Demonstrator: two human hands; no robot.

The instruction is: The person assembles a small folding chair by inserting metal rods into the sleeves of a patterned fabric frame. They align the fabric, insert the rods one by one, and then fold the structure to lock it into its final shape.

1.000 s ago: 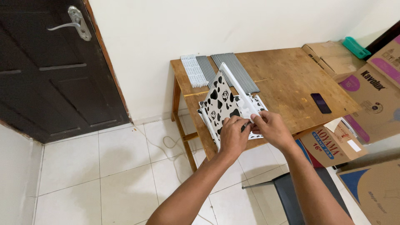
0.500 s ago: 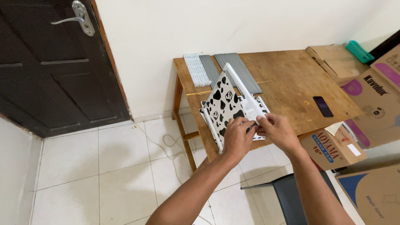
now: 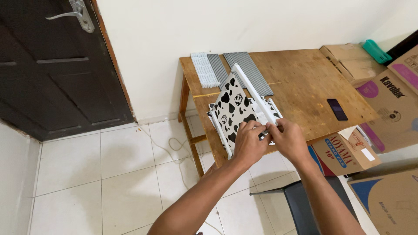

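Note:
A cow-patterned black and white panel point(image 3: 233, 109) stands tilted on the near left part of the wooden table point(image 3: 300, 82). A white rod point(image 3: 252, 91) runs along its upper right edge. My left hand point(image 3: 249, 142) grips the panel's near edge. Touching it, my right hand point(image 3: 288, 138) pinches the near end of the white rod where it meets the panel. More white frame pieces lie under the panel.
Grey rods point(image 3: 249, 68) and a white strip bundle point(image 3: 204, 75) lie at the table's far left. A dark phone point(image 3: 337, 109) rests on the right. Cardboard boxes point(image 3: 383, 87) crowd the right side. A dark door point(image 3: 52, 65) is left, a dark chair point(image 3: 305, 204) below.
Both hands have stayed on the panel's near corner with only small finger shifts. The view has drifted slightly. Nothing was let go.

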